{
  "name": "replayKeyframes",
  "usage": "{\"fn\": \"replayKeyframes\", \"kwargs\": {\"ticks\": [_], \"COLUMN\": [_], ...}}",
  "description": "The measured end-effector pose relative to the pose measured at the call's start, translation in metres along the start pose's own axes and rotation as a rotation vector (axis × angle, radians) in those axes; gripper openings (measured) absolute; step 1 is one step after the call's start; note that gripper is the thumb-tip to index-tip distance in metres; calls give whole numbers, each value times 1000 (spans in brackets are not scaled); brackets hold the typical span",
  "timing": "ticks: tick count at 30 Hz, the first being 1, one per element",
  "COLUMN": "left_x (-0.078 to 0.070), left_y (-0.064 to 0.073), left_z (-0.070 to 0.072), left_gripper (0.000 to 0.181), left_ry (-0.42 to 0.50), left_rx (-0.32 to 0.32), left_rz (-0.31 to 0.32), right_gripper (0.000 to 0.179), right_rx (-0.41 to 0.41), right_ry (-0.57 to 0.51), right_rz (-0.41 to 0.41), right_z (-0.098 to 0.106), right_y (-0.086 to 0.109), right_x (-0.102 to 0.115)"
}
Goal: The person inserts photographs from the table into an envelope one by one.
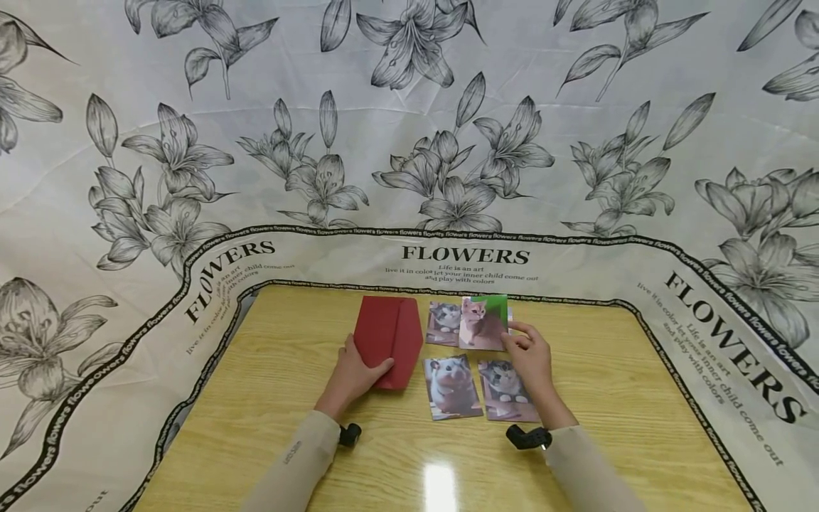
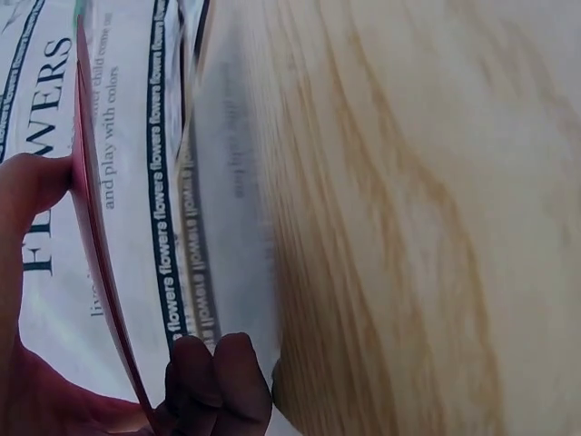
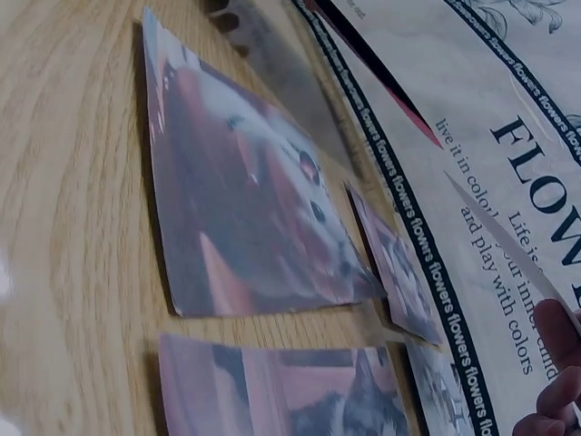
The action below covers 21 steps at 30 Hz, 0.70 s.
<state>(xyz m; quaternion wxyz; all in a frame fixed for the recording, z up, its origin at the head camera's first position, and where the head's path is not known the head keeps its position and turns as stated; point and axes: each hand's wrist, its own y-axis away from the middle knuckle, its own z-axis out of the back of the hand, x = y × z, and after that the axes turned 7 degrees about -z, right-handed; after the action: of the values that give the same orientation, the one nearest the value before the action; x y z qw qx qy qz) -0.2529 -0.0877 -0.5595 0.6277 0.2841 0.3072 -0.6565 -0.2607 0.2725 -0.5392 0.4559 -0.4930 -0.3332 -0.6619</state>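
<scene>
My left hand (image 1: 350, 377) grips a red envelope (image 1: 380, 331) at its lower left, thumb across the front. In the left wrist view the envelope (image 2: 98, 218) appears edge-on between thumb and fingers, raised off the table. My right hand (image 1: 530, 359) pinches a photo card of an orange kitten on a green background (image 1: 481, 328) by its right edge. That card (image 3: 508, 232) is seen nearly edge-on in the right wrist view, above the table. It overlaps a grey-and-white kitten card (image 1: 441, 323) in the head view and hides most of another card behind it.
Nearer me lie a hamster card (image 1: 451, 387) and another kitten card (image 1: 502, 387), the latter partly behind my right hand. The wooden table (image 1: 281, 355) meets a flower-printed cloth (image 1: 333, 263) along its back and sides.
</scene>
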Motion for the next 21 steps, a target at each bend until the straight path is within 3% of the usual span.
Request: {"fn": "replayKeyframes", "kwargs": {"ticks": [15,21], "left_x": [-6,-9], "left_y": [1,2], "left_z": [-9,-13], "left_gripper": [120,120], "left_ry": [17,4], "left_rx": [-17,-41], "left_rz": [0,-22], "right_gripper": [35,33], "right_rx": [123,123], "right_ry": [-64,-62], "right_rz": [-1,9], "right_z": [-48,-65], "right_y": [18,21], "right_x": [11,11]}}
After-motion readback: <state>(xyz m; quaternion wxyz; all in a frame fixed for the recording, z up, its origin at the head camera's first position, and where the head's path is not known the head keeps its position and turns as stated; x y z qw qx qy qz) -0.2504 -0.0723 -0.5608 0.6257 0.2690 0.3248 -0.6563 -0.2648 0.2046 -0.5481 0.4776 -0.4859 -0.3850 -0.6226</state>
